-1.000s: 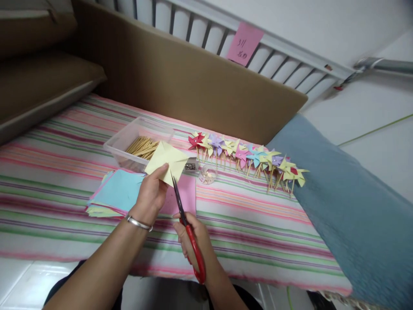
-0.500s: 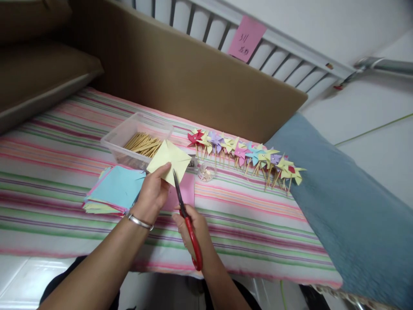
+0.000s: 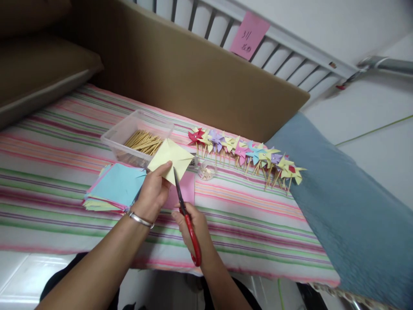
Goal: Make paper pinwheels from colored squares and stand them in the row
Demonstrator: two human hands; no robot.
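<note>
My left hand [image 3: 154, 189] pinches a pale yellow square of paper [image 3: 171, 154] with the thumb on top, holding it up over the cloth. Slits run in from the paper's corners. In my right hand [image 3: 193, 226] is a pair of scissors [image 3: 181, 198] with red handles and dark blades. The blade tips lie at the paper's near corner, close to my left thumb. Below the blades a pink sheet [image 3: 187, 189] rests on the cloth. Left of my left hand sits a stack of coloured paper squares [image 3: 118, 185], a light blue one on top.
Behind the paper, a clear plastic box [image 3: 111, 140] holds wooden sticks [image 3: 143, 142]. A small round container [image 3: 206, 171] stands beside it. Several paper pinwheels [image 3: 241, 150] on sticks lie in a row at the right. A brown board [image 3: 193, 73] rises behind the striped cloth [image 3: 245, 224].
Both hands, the yellow paper and the scissors stay almost in place. The scissor blades look slightly more closed at the paper's near corner. The view has shifted a little.
</note>
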